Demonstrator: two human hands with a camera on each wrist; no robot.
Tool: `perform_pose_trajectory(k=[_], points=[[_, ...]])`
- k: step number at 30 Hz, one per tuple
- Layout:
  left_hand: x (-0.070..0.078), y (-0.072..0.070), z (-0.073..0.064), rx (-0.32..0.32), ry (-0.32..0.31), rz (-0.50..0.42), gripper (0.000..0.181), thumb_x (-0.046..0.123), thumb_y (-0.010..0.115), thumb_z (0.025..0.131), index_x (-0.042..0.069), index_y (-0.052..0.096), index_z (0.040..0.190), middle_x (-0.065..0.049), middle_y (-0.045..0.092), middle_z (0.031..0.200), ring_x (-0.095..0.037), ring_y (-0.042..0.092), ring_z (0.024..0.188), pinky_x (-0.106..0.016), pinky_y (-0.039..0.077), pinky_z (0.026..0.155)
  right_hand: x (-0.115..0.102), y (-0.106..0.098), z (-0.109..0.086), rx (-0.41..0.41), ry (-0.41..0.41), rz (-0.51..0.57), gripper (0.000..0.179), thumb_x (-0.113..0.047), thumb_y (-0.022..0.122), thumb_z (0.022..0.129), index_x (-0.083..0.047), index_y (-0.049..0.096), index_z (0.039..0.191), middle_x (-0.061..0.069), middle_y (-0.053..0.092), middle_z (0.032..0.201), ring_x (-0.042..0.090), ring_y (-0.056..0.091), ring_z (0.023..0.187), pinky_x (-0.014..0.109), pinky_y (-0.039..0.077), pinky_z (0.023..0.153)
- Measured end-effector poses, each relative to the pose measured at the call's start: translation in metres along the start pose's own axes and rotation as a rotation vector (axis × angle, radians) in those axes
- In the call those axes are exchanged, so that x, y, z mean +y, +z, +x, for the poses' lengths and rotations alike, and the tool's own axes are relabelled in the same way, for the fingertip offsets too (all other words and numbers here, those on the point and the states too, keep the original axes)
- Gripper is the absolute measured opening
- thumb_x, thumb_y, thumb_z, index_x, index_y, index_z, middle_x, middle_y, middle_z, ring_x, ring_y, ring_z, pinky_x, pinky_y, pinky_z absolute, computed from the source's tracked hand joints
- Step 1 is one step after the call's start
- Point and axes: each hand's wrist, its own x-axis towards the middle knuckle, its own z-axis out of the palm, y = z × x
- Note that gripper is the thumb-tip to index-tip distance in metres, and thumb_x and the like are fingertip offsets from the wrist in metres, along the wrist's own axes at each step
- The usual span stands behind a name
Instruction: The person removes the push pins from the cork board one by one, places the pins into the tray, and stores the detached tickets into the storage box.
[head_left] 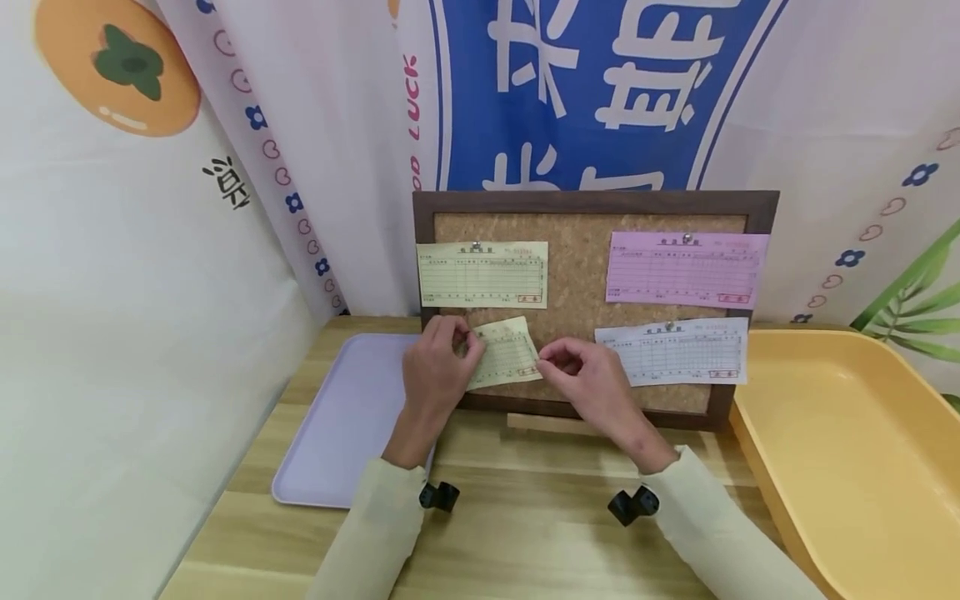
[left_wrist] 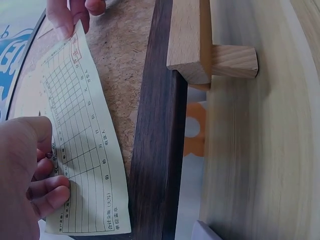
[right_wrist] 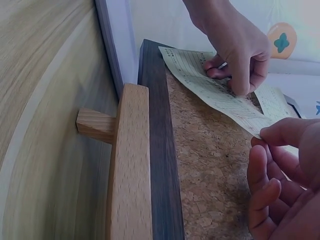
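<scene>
Yellow slip [head_left: 504, 354] (tilted), right hand [head_left: 592, 379] pinching — corkboard [head_left: 577, 267] behind

“LUCK” on curtain [head_left: 360, 125], “合计金额” on slip [left_wrist: 90, 150]

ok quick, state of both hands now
Left hand: closed, pinching what looks like a pin at the lower yellow slip.
Right hand: closed, holding that slip's corner.

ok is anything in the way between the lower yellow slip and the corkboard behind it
Nothing visible blocks the lower yellow receipt slip from the corkboard, except perhaps the right hand itself: it pinches the slip near the red stamp, and its grip may reach behind.
</scene>
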Motion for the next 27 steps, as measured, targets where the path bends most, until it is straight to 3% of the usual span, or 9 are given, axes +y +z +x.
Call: perform_pose_trajectory(k=[9, 27], points=[[0.0005, -0.0007, 0.0003, 0.007, 0.011, 0.007, 0.006, 0.000, 0.068, 0.081, 0.004, 0.064, 0.083, -0.009, 0.061, 0.076, -0.019, 0.054, 0.053, -0.029, 0.041, 0.043, 0.0022, 0.0009, 0.0002, 0.006, -0.012, 0.018, 0.007, -0.016, 0.075, 0.095, -0.009, 0.075, 0.097, -0.003, 0.069, 0.082, 0.017, 0.062, 0.071, 0.030, 0.052, 0.063], [0.0013, 0.0032, -0.0001, 0.006, 0.021, -0.065, 0.009, -0.006, 0.065, 0.080, 0.003, 0.064, 0.083, -0.011, 0.061, 0.082, -0.021, 0.057, 0.060, -0.032, 0.046, 0.048, 0.0070, 0.0015, 0.0000, 0.033, -0.013, 0.007, 0.004, -0.013, 0.076, 0.094, -0.010, 0.076, 0.097, -0.002, 0.070, 0.083, 0.015, 0.063, 0.068, 0.029, 0.052, 0.061]])
